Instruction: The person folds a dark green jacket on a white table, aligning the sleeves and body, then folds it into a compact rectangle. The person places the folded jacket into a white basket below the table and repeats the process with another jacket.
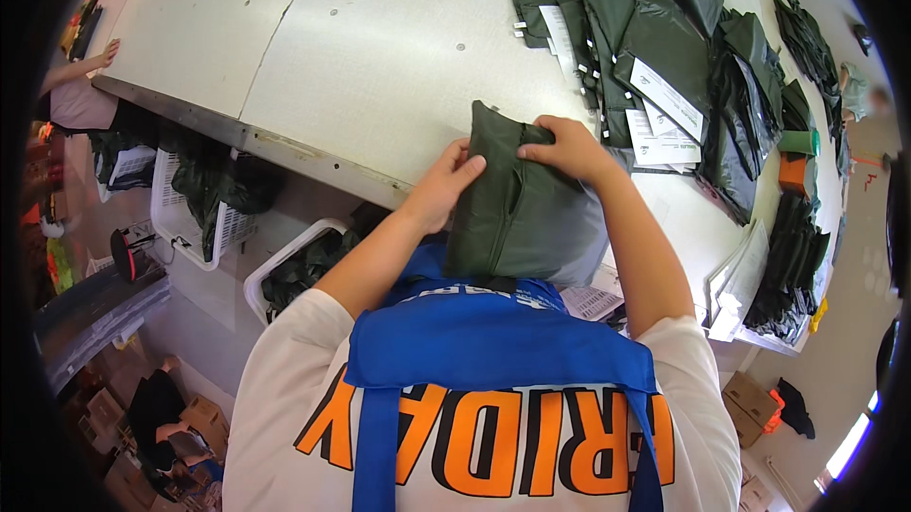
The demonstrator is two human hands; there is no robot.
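At far left, a co-worker's hand lies at the end of the pale table. Below the table's edge stand a white basket and, to its right, a second basket, both holding dark material.

At centre, the left hand pinches the left margin of a green pouch, its thumb on the front face. The pouch is upright and slightly tilted, just in front of the blue apron, at the table's near edge; whether it rests on anything cannot be told. A dark slit, probably a zip, runs down its front. The right hand is closed on the upper edge, thumb beside the slit.

The pouch is judged light, soft and limp, its faint sheen suggesting a slippery face; it seems hardly fragile, though apt to crease. The firmest holds are likely the upper corners and the seamed margins.

At right, similar pouches overlap in a pile with white cards; beyond lie a green roll, an orange box and a row of dark packets.
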